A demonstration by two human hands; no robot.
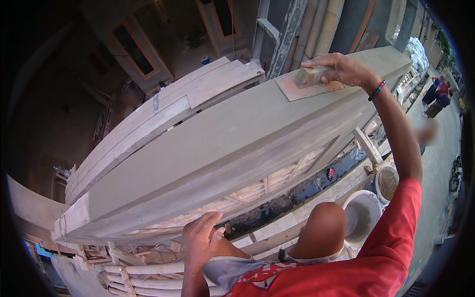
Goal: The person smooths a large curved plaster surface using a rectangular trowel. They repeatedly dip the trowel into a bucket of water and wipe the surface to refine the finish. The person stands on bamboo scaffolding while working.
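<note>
My right hand [341, 72] grips the block handle of a flat plastering float [299, 94], whose orange-stained plate rests on the smooth grey plaster of a long ledge [227, 123], toward its far right end. My left hand [200, 235] is at lower centre, beside my bent knee and below the ledge's front face, with its fingers loosely curved and apart, holding nothing that I can see. Pale boards [138, 123] lie along the back of the ledge.
Bamboo poles [316, 27] stand behind the ledge. Below me are two buckets [361, 218], wooden rails [143, 270] and a water-filled ditch [302, 190]. Several people [435, 94] and a parked motorbike [454, 178] are on the street at right. A dim doorway [173, 29] opens beyond the boards.
</note>
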